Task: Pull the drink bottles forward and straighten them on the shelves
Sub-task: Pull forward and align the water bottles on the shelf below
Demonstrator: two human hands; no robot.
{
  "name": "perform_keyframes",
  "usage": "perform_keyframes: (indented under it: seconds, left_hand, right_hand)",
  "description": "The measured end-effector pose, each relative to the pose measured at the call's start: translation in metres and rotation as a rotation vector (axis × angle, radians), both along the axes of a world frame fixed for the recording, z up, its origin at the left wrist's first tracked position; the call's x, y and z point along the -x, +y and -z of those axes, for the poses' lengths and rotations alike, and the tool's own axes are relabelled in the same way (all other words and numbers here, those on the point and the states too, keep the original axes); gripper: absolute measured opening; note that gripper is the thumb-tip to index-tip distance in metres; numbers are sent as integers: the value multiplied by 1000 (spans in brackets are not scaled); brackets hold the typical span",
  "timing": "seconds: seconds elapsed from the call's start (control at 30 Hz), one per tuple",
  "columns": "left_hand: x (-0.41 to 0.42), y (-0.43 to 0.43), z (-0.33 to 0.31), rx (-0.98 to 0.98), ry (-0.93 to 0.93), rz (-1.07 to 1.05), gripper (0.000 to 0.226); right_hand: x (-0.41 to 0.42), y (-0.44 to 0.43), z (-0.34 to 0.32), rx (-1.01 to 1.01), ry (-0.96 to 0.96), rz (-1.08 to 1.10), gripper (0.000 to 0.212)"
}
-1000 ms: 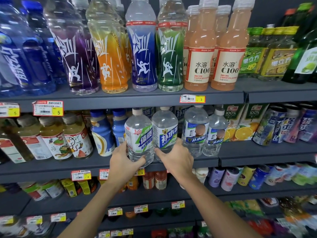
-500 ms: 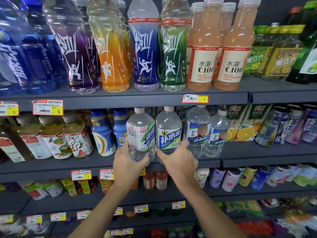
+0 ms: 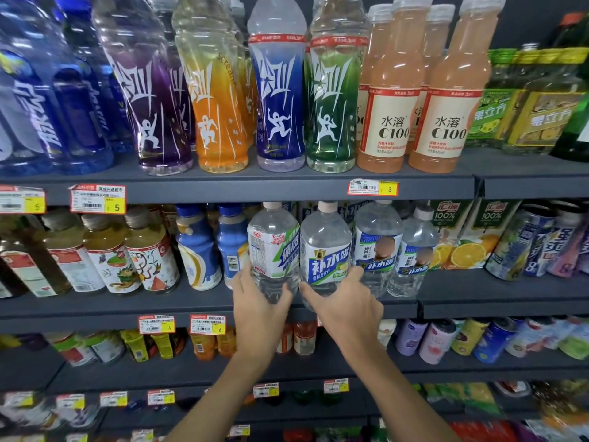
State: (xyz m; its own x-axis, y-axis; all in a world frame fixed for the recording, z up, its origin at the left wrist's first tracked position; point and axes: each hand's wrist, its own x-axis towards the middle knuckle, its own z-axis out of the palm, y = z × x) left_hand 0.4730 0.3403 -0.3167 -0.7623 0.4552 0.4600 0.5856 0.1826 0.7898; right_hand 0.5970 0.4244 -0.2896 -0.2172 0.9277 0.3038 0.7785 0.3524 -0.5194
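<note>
Two clear water bottles stand side by side at the front edge of the middle shelf (image 3: pixel 191 306). My left hand (image 3: pixel 258 309) wraps the base of the left bottle (image 3: pixel 274 247), whose white-and-green label is turned sideways. My right hand (image 3: pixel 345 306) grips the lower part of the right bottle (image 3: pixel 325 250), whose blue-and-green label faces forward. Two more clear bottles (image 3: pixel 376 247) (image 3: pixel 416 256) with blue labels stand just to the right, a little further back.
Blue-and-white bottles (image 3: pixel 196 247) and brown tea bottles (image 3: pixel 149 250) stand to the left. Orange juice cartons (image 3: pixel 471 234) and cans (image 3: pixel 522 244) are to the right. Tall coloured sports drinks (image 3: pixel 277 97) fill the shelf above. Small cans and bottles line the shelves below.
Both hands have stayed on the same two bottles. The left bottle has turned so its label shows more side text. The view has shifted slightly.
</note>
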Motion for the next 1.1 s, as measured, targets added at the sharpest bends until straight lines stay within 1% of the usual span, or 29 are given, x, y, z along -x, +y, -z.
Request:
perform_keyframes:
  seconds: [0.07, 0.13, 0.2, 0.27, 0.37, 0.53, 0.67, 0.7, 0.77, 0.83, 0.97, 1.0, 1.1]
  left_hand:
    - [-12, 7, 2, 17, 33, -84, 85]
    - [-13, 11, 2, 15, -19, -82, 85]
    - [-7, 11, 4, 31, -43, -38, 78]
    - [1, 9, 6, 48, -18, -8, 71]
    - [10, 8, 6, 46, 2, 15, 65]
    - [20, 9, 7, 52, -25, 60, 56]
    - [18, 6, 6, 26, 1, -14, 41]
    - [16, 4, 6, 3, 9, -31, 39]
    - [10, -1, 10, -39, 20, -46, 37]
    - [2, -3, 15, -54, 6, -20, 33]
    - [-9, -3, 18, -9, -25, 170, 21]
    - [-11, -3, 16, 11, -32, 221, 24]
    - [-13, -2, 6, 85, -4, 325, 47]
  right_hand:
    - [0, 0, -1, -9, -3, -4, 80]
    - [-2, 0, -1, -13, 0, -11, 81]
    - [-4, 0, 0, -23, -10, -15, 79]
    - [-4, 1, -1, -39, -22, -7, 76]
    - [-4, 2, -1, -50, -22, 4, 75]
    - [-7, 7, 3, -30, 11, -30, 71]
    - [-11, 9, 5, -5, 41, -79, 66]
    - [-10, 8, 5, -9, 41, -73, 67]
    - [-7, 6, 3, -14, 22, -42, 75]
    - [-3, 6, 0, 0, -4, -22, 83]
    - [-8, 13, -5, 27, 47, -55, 77]
    - [-12, 16, -4, 48, 69, -93, 76]
    - [-29, 27, -7, 204, 172, -286, 78]
